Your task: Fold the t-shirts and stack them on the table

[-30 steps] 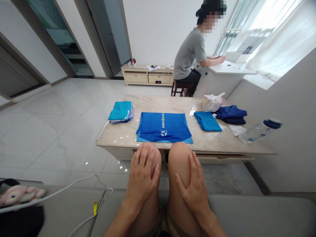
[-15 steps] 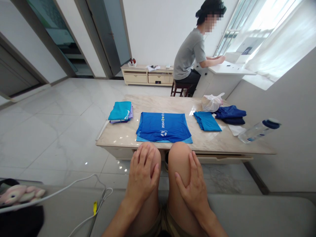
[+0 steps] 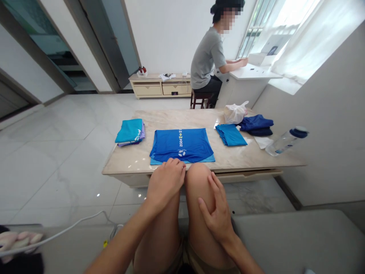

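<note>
My left hand is over my left knee, close to the table's front edge. Its fingers point forward, partly foreshortened, and hold nothing I can see. Just beyond them lies a folded blue shirt with white and yellow print, a lighter blue layer showing under its near edge. On the outer side of my right knee rests my right hand, open, thumb apart from the fingers. A stack of folded clothes, teal on top and purple below, sits at the table's left end. Right of the printed shirt lies a folded blue garment.
The marble-topped table also bears a white plastic bag, dark blue clothes and a water bottle. A white cable crosses the sofa at left. Beyond, a person sits at a white desk.
My left hand has moved forward and slightly right on the knee, towards the table edge. My right hand stays on the right knee. The view has shifted right.
</note>
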The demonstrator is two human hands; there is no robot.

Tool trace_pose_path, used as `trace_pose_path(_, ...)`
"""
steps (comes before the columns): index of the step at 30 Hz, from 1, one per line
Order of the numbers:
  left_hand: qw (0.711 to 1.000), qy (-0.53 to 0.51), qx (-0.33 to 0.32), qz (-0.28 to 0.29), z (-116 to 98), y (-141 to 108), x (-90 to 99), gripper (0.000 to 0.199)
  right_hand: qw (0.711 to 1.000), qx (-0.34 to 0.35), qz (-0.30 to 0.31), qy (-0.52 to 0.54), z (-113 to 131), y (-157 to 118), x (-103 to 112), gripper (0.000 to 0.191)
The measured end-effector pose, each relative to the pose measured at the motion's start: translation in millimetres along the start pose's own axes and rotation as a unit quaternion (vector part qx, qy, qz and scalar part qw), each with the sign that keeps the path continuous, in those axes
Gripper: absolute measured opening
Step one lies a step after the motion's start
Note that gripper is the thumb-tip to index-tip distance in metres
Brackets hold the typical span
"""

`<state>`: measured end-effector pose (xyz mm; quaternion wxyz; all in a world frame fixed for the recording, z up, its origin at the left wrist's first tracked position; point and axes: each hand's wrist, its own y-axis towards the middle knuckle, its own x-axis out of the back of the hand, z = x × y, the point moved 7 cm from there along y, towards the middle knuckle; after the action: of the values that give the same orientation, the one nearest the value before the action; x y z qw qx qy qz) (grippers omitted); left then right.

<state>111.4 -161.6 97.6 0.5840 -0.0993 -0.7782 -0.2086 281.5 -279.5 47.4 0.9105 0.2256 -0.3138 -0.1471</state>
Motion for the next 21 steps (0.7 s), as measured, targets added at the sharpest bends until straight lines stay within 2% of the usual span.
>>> trace_pose_path(3,0.993,-0.059,0.022,0.099,-2,78,-30.2,0.030,0.990,-0.079,-0.016,0.120,-17,3,3,0.050)
trace_pose_path(6,0.965,-0.099,0.028,0.240,-16,140,-85.0,0.023,0.959,-0.183,-0.034,0.215,-49,3,-1,0.039)
trace_pose_path(9,0.955,-0.094,0.038,0.279,-32,178,-131.8,0.024,0.938,-0.263,-0.046,0.222,-93,-3,-7,0.040)
trace_pose_path(12,0.955,-0.083,0.060,0.277,-48,196,-167.8,0.047,0.935,-0.302,-0.063,0.174,-141,-8,-4,0.043)
trace_pose_path(15,0.955,-0.076,0.088,0.272,-57,199,-193.8,0.066,0.943,-0.304,-0.084,0.111,-185,6,10,0.043)
trace_pose_path(17,0.956,-0.076,0.101,0.266,-59,200,-204.3,0.071,0.949,-0.292,-0.098,0.075,-209,32,19,0.040)
trace_pose_path(19,0.954,-0.083,0.108,0.268,-59,201,-210.7,0.059,0.953,-0.285,-0.091,0.042,-231,72,19,0.035)
trace_pose_path(21,0.949,-0.093,0.119,0.277,-57,202,-214.3,0.043,0.949,-0.313,-0.050,0.009,-254,119,5,0.028)
